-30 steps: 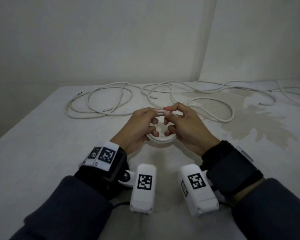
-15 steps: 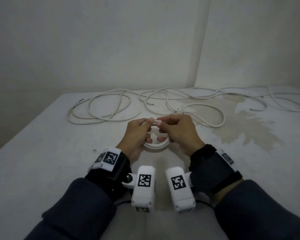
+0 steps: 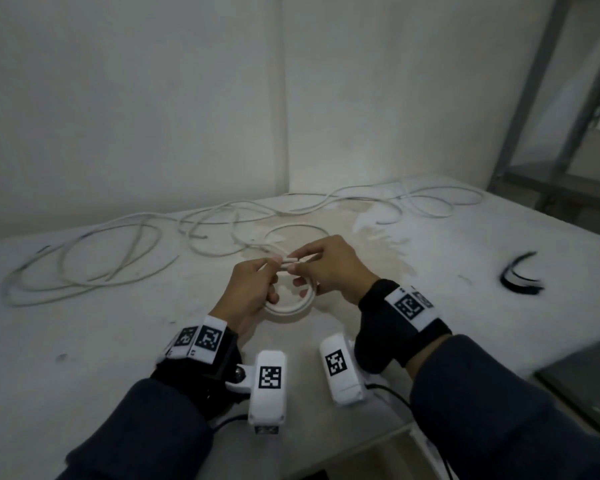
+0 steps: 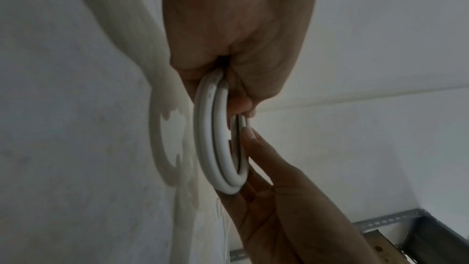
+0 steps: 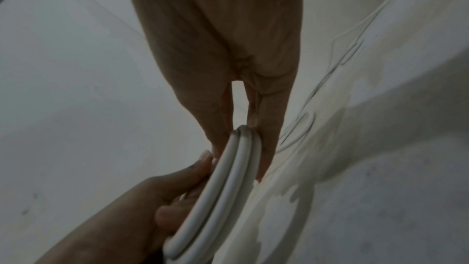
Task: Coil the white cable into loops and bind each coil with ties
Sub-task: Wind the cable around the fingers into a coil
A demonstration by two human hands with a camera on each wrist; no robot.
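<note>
A small coil of white cable (image 3: pixel 291 308) with several loops is held upright above the table between both hands. My left hand (image 3: pixel 253 289) grips the coil's left side (image 4: pixel 218 144), fingers curled round the loops. My right hand (image 3: pixel 329 268) pinches the top of the coil (image 5: pixel 243 148) between thumb and fingers, beside the cable's end (image 3: pixel 286 261). The rest of the white cable (image 3: pixel 94 258) lies in loose tangled loops across the far side of the table. A bundle of black ties (image 3: pixel 520 275) lies on the table at the right.
The table (image 3: pixel 84 341) is white with a stained patch (image 3: pixel 371 216) in the middle. Walls meet in a corner behind it. A grey metal shelf frame (image 3: pixel 548 109) stands at the far right, and a dark flat object (image 3: pixel 586 379) lies at the near right edge.
The head view has swung right, bringing the black ties and shelf frame into sight. Both hands stay on the coil, still gripping its top.
</note>
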